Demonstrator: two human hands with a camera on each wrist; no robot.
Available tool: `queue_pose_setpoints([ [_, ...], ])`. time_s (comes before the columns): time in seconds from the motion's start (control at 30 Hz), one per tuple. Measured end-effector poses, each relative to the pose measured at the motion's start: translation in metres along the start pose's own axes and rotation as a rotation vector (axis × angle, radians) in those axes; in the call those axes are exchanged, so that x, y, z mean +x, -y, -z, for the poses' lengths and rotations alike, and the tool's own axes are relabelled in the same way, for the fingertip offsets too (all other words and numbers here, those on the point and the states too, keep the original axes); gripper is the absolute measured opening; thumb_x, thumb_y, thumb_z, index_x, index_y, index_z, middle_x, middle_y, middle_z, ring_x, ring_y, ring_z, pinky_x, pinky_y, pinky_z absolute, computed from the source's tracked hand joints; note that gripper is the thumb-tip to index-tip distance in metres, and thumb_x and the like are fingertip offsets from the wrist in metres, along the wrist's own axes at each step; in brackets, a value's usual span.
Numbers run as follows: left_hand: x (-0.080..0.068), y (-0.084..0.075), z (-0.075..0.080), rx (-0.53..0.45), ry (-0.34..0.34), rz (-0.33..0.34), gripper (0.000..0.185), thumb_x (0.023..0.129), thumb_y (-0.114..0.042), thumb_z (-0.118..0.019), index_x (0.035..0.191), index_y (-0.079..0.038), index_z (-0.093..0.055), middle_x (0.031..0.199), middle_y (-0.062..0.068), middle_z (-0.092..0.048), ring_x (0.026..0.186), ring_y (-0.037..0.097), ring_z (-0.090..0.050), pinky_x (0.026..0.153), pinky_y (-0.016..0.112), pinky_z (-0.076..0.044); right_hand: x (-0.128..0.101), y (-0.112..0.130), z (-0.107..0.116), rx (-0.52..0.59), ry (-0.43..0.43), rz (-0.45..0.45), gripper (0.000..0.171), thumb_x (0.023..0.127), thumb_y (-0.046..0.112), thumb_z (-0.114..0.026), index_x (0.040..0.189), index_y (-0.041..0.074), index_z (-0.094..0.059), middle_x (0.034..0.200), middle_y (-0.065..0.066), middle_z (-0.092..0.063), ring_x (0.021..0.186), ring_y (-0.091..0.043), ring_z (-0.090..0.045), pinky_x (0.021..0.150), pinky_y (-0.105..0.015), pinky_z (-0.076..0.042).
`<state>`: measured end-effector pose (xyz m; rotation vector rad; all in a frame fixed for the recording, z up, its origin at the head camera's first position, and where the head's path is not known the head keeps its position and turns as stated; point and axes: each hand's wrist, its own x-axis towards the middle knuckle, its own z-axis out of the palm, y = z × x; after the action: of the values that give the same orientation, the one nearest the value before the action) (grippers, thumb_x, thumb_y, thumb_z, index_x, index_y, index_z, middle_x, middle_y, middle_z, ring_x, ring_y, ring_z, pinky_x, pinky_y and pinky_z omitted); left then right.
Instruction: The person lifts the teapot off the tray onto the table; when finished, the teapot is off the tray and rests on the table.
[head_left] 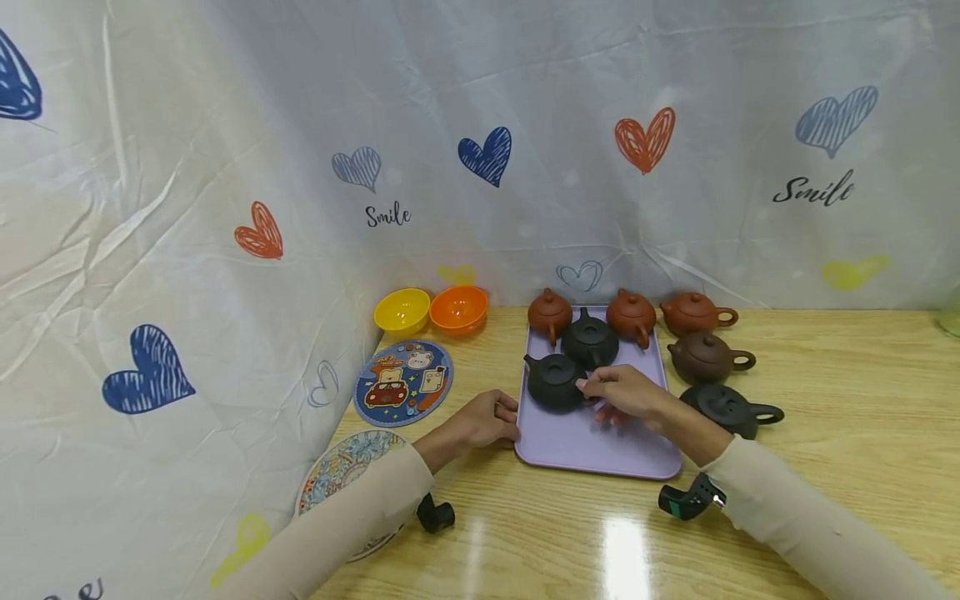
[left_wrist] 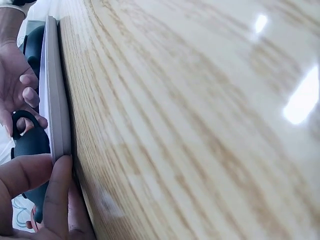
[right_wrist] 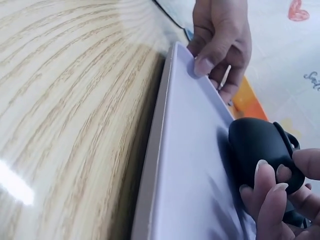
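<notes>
A lilac tray (head_left: 577,446) lies on the table. My left hand (head_left: 487,419) grips its left rim, with the thumb over the edge in the right wrist view. My right hand (head_left: 628,392) pinches the handle of a black teapot (head_left: 552,385) at the tray's left side. In the right wrist view, the fingers curl around that teapot's handle loop; whether its base touches the tray is hard to tell. Behind it on the tray sits another black teapot (head_left: 590,339). Two reddish-brown teapots, one at the back left (head_left: 549,312) and one at the back right (head_left: 630,315), flank it.
Right of the tray stand a reddish-brown teapot (head_left: 690,315), a dark brown teapot (head_left: 701,358) and a black teapot (head_left: 723,408), partly behind my right arm. At left are a yellow bowl (head_left: 402,313), an orange bowl (head_left: 459,312), a blue round mat (head_left: 405,383) and a patterned round mat (head_left: 341,467).
</notes>
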<state>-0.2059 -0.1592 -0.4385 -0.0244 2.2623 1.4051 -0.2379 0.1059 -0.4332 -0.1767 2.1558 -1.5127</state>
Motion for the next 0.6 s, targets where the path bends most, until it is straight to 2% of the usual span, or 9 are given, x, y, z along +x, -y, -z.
queue_pose_setpoints([
  [0.27, -0.001, -0.002, -0.001, -0.005, -0.001, 0.003, 0.047, 0.082, 0.006, -0.073, 0.124, 0.006, -0.053, 0.101, 0.013, -0.058, 0.082, 0.019, -0.06, 0.076, 0.031, -0.063, -0.013, 0.003, 0.015, -0.004, 0.023, 0.03, 0.034, 0.099, 0.035, -0.062, 0.1, 0.001, -0.066, 0.092, -0.009, -0.064, 0.072, -0.014, -0.067, 0.061, -0.028, -0.053],
  [0.43, -0.001, -0.002, -0.001, 0.002, 0.001, 0.009, 0.048, 0.082, 0.005, -0.074, 0.125, 0.005, -0.053, 0.101, 0.013, -0.059, 0.082, 0.019, -0.061, 0.076, 0.032, -0.063, -0.022, 0.007, 0.027, -0.005, 0.039, 0.047, 0.033, 0.099, 0.036, -0.062, 0.103, 0.004, -0.067, 0.101, -0.008, -0.064, 0.077, -0.016, -0.068, 0.065, -0.03, -0.055],
  [0.6, 0.0, -0.001, -0.001, 0.009, -0.001, 0.013, 0.049, 0.082, 0.004, -0.075, 0.125, 0.005, -0.053, 0.102, 0.013, -0.059, 0.082, 0.019, -0.061, 0.077, 0.032, -0.063, -0.034, 0.011, 0.036, -0.011, 0.038, 0.066, 0.034, 0.098, 0.038, -0.064, 0.101, 0.005, -0.069, 0.102, -0.01, -0.064, 0.079, -0.02, -0.068, 0.067, -0.033, -0.056],
])
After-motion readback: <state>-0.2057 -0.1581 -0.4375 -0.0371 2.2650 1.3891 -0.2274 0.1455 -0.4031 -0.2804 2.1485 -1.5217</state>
